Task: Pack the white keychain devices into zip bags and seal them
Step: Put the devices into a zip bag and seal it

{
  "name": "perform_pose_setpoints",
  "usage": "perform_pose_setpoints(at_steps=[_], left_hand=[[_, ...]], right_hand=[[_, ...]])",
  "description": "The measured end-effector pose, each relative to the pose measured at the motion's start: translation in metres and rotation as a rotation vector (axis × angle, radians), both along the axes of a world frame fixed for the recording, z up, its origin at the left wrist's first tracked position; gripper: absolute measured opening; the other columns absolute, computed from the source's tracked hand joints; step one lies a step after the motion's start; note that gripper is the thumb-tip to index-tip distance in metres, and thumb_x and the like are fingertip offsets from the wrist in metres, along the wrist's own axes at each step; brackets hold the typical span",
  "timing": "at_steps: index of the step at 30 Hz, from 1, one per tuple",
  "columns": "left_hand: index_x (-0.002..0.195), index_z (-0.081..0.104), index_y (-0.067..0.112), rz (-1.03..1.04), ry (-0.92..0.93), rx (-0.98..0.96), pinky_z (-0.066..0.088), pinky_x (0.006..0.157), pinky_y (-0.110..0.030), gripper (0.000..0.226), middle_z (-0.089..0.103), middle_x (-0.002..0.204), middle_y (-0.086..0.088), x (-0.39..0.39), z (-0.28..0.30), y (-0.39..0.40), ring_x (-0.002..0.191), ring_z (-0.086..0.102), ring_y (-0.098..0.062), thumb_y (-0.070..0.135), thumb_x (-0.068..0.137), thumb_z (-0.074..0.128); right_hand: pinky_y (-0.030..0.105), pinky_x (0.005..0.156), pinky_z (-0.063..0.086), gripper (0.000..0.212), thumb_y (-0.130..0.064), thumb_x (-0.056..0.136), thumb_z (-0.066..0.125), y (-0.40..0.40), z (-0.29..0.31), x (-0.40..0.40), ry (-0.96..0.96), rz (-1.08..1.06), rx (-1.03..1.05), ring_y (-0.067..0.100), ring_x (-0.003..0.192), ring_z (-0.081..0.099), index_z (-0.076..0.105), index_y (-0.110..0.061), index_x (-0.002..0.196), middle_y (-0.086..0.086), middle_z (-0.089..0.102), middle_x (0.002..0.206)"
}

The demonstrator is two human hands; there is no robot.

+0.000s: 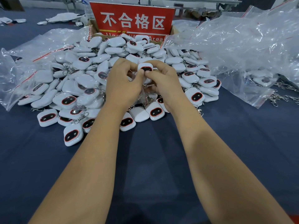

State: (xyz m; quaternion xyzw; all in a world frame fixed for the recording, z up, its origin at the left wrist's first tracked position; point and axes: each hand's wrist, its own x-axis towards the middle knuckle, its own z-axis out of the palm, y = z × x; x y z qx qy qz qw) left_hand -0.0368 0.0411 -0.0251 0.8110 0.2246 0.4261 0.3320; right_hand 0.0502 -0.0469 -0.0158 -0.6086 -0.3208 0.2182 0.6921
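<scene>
You are working above a large heap of loose white keychain devices [90, 88] that is covering the middle of the dark blue surface [242, 143], and by the look of it most of the job is still lying ahead of you. Some bagged units appear to be sitting in the clear plastic at the left [24, 67]; a big mound of empty zip bags [242, 42] is piling up at the right. How many bags are already sealed, I cannot tell.

Your left hand [123, 80] and right hand [163, 78] are meeting over the centre of the heap, fingers curled. Between them you are holding one device [145, 68], its dark red-rimmed face turned toward you, with both thumbs pressing at its lower edge. A thin clear zip bag [144, 96] seems to be hanging below your hands, though whether the device is already inside it is not showing clearly. In my judgement you are either seating the unit in the bag or pressing the seal.

A red sign [132, 21] is standing in a cardboard box behind the heap
</scene>
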Motion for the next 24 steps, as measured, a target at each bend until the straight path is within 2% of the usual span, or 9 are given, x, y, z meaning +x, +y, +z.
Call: perform_pose_setpoints(at_steps=[4,7,12,16,18,20,22,24], left_hand=[[0.086,0.064,0.026,-0.014,-0.021,-0.069,0.044,0.078,-0.016,0.006,0.052,0.089,0.015,-0.0019,0.0021,-0.0022,0.080,0.052,0.006,0.029,0.091,0.063],[0.087,0.064,0.024,0.000,-0.013,-0.107,0.045,0.078,-0.020,0.008,0.053,0.091,0.014,-0.0013,0.0016,-0.0027,0.084,0.054,-0.001,0.030,0.090,0.061],[0.084,0.063,0.013,0.015,-0.057,-0.032,0.041,0.070,-0.012,0.011,0.056,0.092,0.003,-0.0013,0.0014,-0.0032,0.077,0.050,-0.001,0.023,0.089,0.060],[0.087,0.068,0.015,0.000,-0.057,-0.054,0.041,0.072,-0.008,0.010,0.055,0.091,0.009,-0.0023,0.0023,-0.0034,0.078,0.052,0.004,0.024,0.090,0.063],[0.090,0.068,0.016,-0.005,-0.054,-0.088,0.045,0.076,-0.013,0.011,0.055,0.092,0.011,-0.0024,0.0030,-0.0036,0.083,0.054,0.000,0.026,0.091,0.063],[0.089,0.067,0.020,-0.010,-0.057,-0.142,0.050,0.082,-0.025,0.010,0.056,0.094,0.010,-0.0027,0.0043,-0.0047,0.088,0.057,-0.005,0.029,0.092,0.062],[0.087,0.066,0.024,-0.018,-0.061,-0.179,0.053,0.085,-0.033,0.007,0.057,0.096,0.009,-0.0034,0.0059,-0.0057,0.090,0.058,-0.007,0.029,0.091,0.062],[0.083,0.064,0.031,-0.029,-0.062,-0.203,0.053,0.085,-0.034,0.008,0.058,0.098,0.009,-0.0044,0.0073,-0.0071,0.089,0.058,-0.003,0.030,0.091,0.062]], right_hand=[[0.030,0.066,0.055,0.023,0.000,0.091,0.057,-0.0026,0.0015,0.0013,0.003,-0.007,0.007,0.016,0.075,0.066,0.071,-0.019,0.095,0.003,0.069,0.078],[0.025,0.060,0.052,0.022,-0.001,0.091,0.057,-0.0030,0.0021,-0.0003,0.024,-0.004,0.013,0.016,0.074,0.066,0.072,-0.016,0.096,0.009,0.069,0.084],[0.025,0.062,0.052,0.024,0.000,0.092,0.055,-0.0013,0.0016,-0.0037,0.005,0.016,0.008,0.014,0.074,0.063,0.072,-0.010,0.107,0.010,0.068,0.087],[0.023,0.058,0.052,0.024,0.000,0.093,0.054,-0.0035,0.0042,-0.0021,0.042,-0.004,0.042,0.016,0.076,0.065,0.073,-0.011,0.103,0.009,0.071,0.089],[0.024,0.058,0.053,0.025,-0.001,0.093,0.055,-0.0044,0.0042,-0.0019,0.035,-0.001,0.050,0.015,0.075,0.066,0.074,-0.015,0.097,0.005,0.072,0.086],[0.024,0.058,0.053,0.025,-0.002,0.093,0.055,-0.0047,0.0041,-0.0027,0.018,0.001,0.052,0.015,0.074,0.066,0.074,-0.017,0.096,0.004,0.073,0.084],[0.023,0.057,0.051,0.023,-0.004,0.094,0.057,-0.0044,0.0042,-0.0034,0.002,-0.010,0.046,0.015,0.074,0.067,0.075,-0.016,0.097,0.008,0.073,0.084],[0.024,0.057,0.051,0.021,-0.005,0.094,0.058,-0.0038,0.0037,-0.0034,-0.022,-0.036,0.030,0.017,0.076,0.067,0.074,-0.018,0.096,0.014,0.073,0.086]])
